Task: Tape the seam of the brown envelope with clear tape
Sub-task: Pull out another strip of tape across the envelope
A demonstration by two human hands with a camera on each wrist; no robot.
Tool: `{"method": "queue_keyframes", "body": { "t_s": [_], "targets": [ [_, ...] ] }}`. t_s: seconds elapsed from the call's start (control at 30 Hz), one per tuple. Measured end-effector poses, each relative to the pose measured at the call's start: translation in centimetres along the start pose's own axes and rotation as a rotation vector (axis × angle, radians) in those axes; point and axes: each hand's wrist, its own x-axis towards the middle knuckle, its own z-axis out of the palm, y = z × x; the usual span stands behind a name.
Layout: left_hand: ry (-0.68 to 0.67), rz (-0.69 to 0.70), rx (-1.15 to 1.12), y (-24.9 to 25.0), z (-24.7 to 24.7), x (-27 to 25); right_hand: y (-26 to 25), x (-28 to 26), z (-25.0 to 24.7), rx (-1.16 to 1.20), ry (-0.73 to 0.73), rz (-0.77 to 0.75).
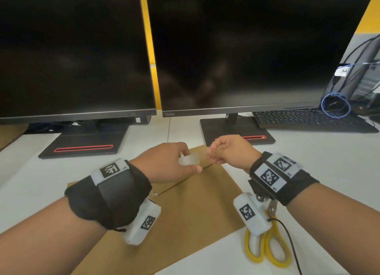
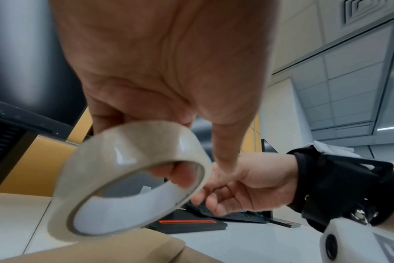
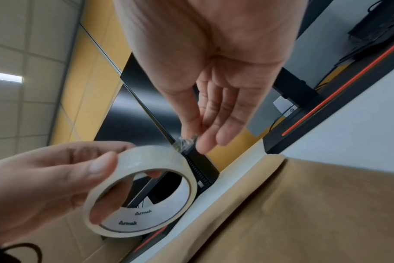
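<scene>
Above the brown envelope (image 1: 185, 204), both hands work the clear tape roll (image 1: 189, 159). Left hand (image 1: 164, 163) grips the roll — thumb on the outer face, a finger through the core. Right hand (image 1: 230, 151), just beside the roll, pinches the crumpled loose tape end (image 3: 184, 141) between thumb and fingertips. Envelope lies flat on the white desk (image 1: 308, 161), in front of the monitor bases. Yellow-handled scissors (image 1: 267, 248) sit at the envelope's right edge — untouched.
</scene>
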Motion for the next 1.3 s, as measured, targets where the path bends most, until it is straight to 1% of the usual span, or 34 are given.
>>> {"method": "queue_keyframes", "body": {
  "t_s": [0.13,0.27,0.3,0.4,0.47,0.6,0.63,0.73,0.83,0.9,0.97,1.03,1.1,1.17,1.3],
  "targets": [
    [-0.067,0.018,0.061,-0.5,-0.6,0.5,0.8,1.1,0.2,-0.243,-0.075,0.025],
    [-0.051,0.025,0.188,-0.3,-0.6,1.4,0.4,2.1,0.0,-0.445,-0.038,0.017],
    [-0.046,0.025,0.211,-0.2,-0.5,1.7,0.3,2.3,0.0,-0.499,-0.052,0.035],
    [-0.062,0.031,0.218,0.3,-0.1,2.8,0.0,3.1,-0.1,-0.616,-0.156,0.117],
    [-0.085,0.024,0.206,0.6,0.1,3.3,0.0,3.2,-0.1,-0.63,-0.196,0.148],
    [-0.106,0.026,0.153,0.4,-0.1,3.5,-0.2,3.0,-0.3,-0.675,-0.224,0.163],
    [-0.113,0.029,0.141,0.3,-0.2,3.4,-0.4,2.6,-0.1,-0.667,-0.255,0.176],
    [-0.136,0.049,0.108,0.1,-0.4,2.7,-0.3,1.7,-0.2,-0.592,-0.366,0.156],
    [-0.162,0.072,0.089,0.2,-0.6,2.0,0.1,0.9,-0.5,-0.509,-0.421,0.234],
    [-0.167,0.086,0.084,0.4,-0.5,1.5,0.2,0.6,-0.7,-0.506,-0.378,0.225],
    [-0.159,0.095,0.062,0.6,-0.4,1.1,0.5,0.6,-1.2,-0.522,-0.279,0.146],
    [-0.136,0.09,0.006,0.7,-0.3,0.9,0.8,0.6,-1.5,-0.486,-0.212,0.107],
    [-0.115,0.081,-0.051,0.8,-0.4,0.8,1.1,0.4,-1.6,-0.432,-0.212,0.109],
    [-0.124,0.086,-0.069,0.9,-0.4,0.8,1.4,0.1,-1.4,-0.421,-0.239,0.113],
    [-0.14,0.098,-0.054,1.0,-0.1,1.3,1.4,0.1,-1.0,-0.525,-0.255,0.106]
  ]
}}
